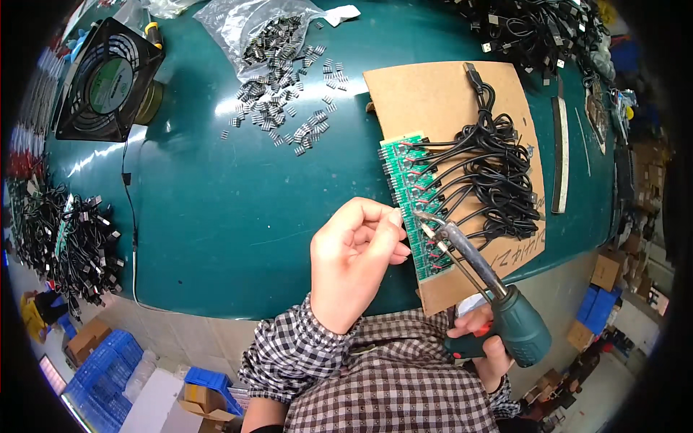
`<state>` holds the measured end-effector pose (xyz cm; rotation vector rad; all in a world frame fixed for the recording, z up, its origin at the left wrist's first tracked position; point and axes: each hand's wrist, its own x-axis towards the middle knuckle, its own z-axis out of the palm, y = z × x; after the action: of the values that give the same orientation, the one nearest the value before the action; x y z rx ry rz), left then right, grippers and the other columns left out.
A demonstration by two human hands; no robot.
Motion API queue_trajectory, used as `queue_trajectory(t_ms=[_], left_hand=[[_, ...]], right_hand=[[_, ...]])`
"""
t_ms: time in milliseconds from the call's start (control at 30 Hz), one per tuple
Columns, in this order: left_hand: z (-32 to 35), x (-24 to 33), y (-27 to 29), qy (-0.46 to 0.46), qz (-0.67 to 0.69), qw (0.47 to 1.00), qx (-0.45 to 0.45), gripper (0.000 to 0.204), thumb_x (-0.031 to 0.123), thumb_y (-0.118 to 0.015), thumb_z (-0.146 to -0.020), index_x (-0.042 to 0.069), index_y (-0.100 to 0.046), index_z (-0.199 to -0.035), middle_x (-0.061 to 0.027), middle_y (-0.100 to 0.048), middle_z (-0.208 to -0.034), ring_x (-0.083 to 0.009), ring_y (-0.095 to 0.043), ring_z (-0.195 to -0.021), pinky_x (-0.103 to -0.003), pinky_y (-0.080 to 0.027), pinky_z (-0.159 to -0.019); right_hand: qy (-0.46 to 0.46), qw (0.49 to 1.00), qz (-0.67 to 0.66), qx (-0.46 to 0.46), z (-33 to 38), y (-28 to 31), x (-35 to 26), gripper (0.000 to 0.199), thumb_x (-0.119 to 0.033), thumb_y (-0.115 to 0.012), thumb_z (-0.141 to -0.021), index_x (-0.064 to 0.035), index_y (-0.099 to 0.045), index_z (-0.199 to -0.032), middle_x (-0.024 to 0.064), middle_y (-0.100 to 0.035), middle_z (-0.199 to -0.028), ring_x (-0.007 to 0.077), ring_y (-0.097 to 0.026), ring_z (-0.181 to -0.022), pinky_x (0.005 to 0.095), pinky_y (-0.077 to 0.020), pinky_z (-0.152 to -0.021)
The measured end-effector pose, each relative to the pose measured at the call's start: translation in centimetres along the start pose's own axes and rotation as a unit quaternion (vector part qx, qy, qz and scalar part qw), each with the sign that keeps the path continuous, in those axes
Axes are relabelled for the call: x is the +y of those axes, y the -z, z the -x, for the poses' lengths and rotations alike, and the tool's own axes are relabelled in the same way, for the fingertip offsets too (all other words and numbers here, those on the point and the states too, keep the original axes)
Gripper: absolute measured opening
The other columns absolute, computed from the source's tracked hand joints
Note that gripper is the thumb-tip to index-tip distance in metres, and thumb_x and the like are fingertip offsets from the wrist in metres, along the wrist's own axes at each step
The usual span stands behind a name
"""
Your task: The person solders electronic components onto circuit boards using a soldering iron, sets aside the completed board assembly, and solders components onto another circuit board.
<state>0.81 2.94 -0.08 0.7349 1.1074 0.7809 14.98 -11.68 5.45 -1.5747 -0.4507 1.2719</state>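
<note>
My right hand [482,335] is wrapped round the handle of a green soldering gun [521,328]. The gun's metal tip and thin feed tube reach over a long green circuit board [410,198]. At the board's left edge my left hand [355,252] is closed in a pinch, its fingertips hiding what they hold, if anything. Small pin headers stick out along the upper left edge of the board. Black cables [498,184] run from its right side, with red wire ends at the joints, and lie bundled on a sheet of cardboard [433,94] beneath.
Loose pin headers [274,94] spill from a clear plastic bag [224,32] on the green table [216,216]. A black fan [108,83] stands at the far left. Cable heaps lie at left [79,252] and far right [534,29]. A metal strip [560,155] rests right of the cardboard.
</note>
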Motion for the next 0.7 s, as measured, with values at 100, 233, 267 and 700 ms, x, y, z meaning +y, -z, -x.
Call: queue_trajectory(t_ms=[100,233,267,700], left_hand=[[0.0,-0.1,0.1,0.000,-0.003,1.000,0.002,0.013,0.009,-0.053,-0.087,-0.004,-0.053,-0.084,-0.0084,-0.058,-0.072,-0.0126,-0.060,-0.060,-0.022,-0.050,-0.054],[0.0,0.0,0.0,-0.001,-0.010,1.000,0.003,0.013,0.008,-0.052,-0.087,-0.004,-0.053,-0.084,-0.0085,-0.058,-0.072,-0.0125,-0.059,-0.059,-0.022,-0.050,-0.054],[0.0,0.0,0.0,-0.001,-0.010,1.000,0.002,0.013,0.008,-0.052,-0.087,-0.004,-0.053,-0.084,-0.0085,-0.058,-0.072,-0.0125,-0.059,-0.059,-0.022,-0.050,-0.054],[0.0,0.0,0.0,-0.008,-0.016,1.000,-0.001,0.012,0.007,-0.051,-0.088,-0.004,-0.052,-0.084,-0.0081,-0.058,-0.072,-0.0121,-0.060,-0.059,-0.022,-0.050,-0.054]], right_hand=[[-0.051,0.998,-0.002,-0.039,0.1,0.4,-0.6,0.039,-0.031,-0.063,-0.078,0.0007,-0.048,-0.095,0.0097,-0.048,-0.086,0.0215,-0.052,-0.085,0.0447,-0.0474,-0.082],[-0.012,0.999,-0.012,-0.029,0.2,0.9,0.7,0.052,-0.034,-0.063,-0.079,0.0045,-0.041,-0.106,0.0086,-0.049,-0.077,0.0196,-0.056,-0.074,0.0388,-0.0551,-0.070],[-0.011,0.999,-0.018,-0.031,0.3,1.0,0.8,0.053,-0.033,-0.063,-0.079,0.0046,-0.041,-0.108,0.0080,-0.049,-0.076,0.0195,-0.056,-0.074,0.0396,-0.0549,-0.070],[-0.001,0.999,-0.019,-0.038,0.1,1.1,1.2,0.054,-0.032,-0.063,-0.080,0.0064,-0.040,-0.109,0.0074,-0.049,-0.073,0.0194,-0.055,-0.072,0.0423,-0.0543,-0.070]])
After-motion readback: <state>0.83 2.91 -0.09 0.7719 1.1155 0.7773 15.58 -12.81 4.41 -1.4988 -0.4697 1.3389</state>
